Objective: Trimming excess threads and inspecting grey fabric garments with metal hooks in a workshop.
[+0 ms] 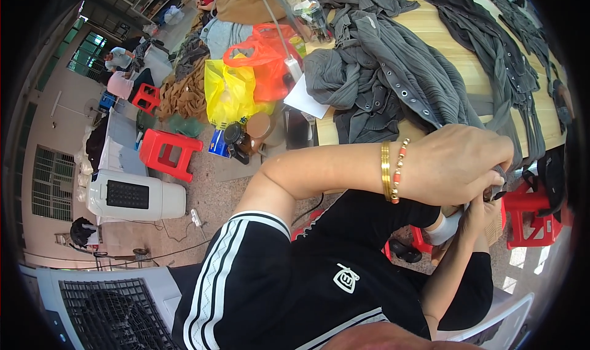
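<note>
Fabric bit (500, 173), dark grey, sits right of centre in the frame, pinched between the fingers of both hands. Left hand (458, 162), the one wearing a beaded bracelet (399, 170) and gold bangles (386, 172), is curled over it from above; right hand (481, 218) closes on it from below, the two meeting at the fingertips. View is poor there: knuckles cover most of the piece, so can't tell if it is a loose scrap or an edge of a bigger garment. Work looks partway: piece is in hand, not laid down, and whatever the fingers are doing to it seems unfinished. Ribbed grey garment (399, 55) with metal-ringed fasteners (404, 94) lies rumpled on the wood-grain tabletop (452, 46), upper right of frame; a darker garment (485, 43) is spread beside it, also with fasteners along its edge. Fasteners are already on both, so that much appears done; whether these two are finished or waiting, can't say. Neither lies folded, so any neat stacking would be left to do. Yellow plastic bag (227, 92) and red plastic bag (270, 61) stand upper centre-left, apart from the hands.
</note>
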{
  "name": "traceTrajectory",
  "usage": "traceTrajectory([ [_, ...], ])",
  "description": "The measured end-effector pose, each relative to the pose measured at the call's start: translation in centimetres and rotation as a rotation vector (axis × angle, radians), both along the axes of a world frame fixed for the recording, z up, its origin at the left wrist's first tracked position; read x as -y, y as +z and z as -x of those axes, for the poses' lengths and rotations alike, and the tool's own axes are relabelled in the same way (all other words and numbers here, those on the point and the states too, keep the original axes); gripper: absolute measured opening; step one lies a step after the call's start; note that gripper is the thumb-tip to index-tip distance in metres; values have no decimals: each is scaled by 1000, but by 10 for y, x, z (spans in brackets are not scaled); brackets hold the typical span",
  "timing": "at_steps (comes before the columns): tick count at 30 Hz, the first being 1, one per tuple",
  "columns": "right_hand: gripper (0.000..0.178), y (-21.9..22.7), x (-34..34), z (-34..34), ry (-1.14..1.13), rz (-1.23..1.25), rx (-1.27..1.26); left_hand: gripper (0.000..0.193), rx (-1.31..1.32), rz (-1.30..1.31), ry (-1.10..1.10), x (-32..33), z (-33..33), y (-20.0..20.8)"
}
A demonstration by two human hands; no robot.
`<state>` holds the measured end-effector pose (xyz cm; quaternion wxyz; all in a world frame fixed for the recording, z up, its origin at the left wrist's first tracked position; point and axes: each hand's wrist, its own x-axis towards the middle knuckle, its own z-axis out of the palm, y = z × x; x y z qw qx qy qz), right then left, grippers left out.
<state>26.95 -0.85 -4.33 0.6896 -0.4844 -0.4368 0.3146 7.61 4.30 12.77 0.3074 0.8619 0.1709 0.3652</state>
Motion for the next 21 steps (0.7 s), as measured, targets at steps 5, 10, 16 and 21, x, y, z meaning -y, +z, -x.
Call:
traceTrajectory([
  [5,43,36,-5,1,-10,-50,155,15,75,-20,-51,-1,15,-10],
  [10,14,48,-2,1,-68,-46,300,27,-248,-217,109,4,56,-18],
  [16,11,42,11,-2,-53,-84,349,38,-328,-165,249,-14,87,-57],
  [21,11,38,19,-4,-32,-58,124,29,-430,-215,371,-33,97,-84],
])
